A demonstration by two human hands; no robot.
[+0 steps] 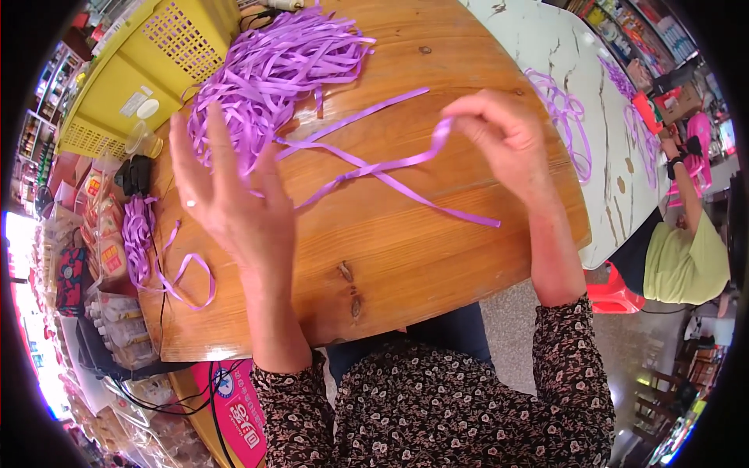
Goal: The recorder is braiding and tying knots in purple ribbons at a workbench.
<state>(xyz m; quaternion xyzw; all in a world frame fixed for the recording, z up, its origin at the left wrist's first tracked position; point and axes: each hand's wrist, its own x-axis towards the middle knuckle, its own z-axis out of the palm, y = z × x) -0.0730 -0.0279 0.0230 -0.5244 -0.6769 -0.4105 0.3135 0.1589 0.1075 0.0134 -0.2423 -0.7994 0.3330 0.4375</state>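
Purple ribbon (390, 165): one long flat strip, crossed over itself on the wooden desk (406, 257). Light, limp and smooth; I judge it will slip and twist, so best pinched flat near an end.

My right hand (503, 136): fingertips pinched on the strip's upper loop, lifted off the desk.

My left hand (226, 195): fingers spread wide, holding nothing that I can make out, hovering by the ribbon heap (273, 78).

Also: yellow basket (148, 70); smaller ribbon bundle (139, 234) at the desk's left edge.
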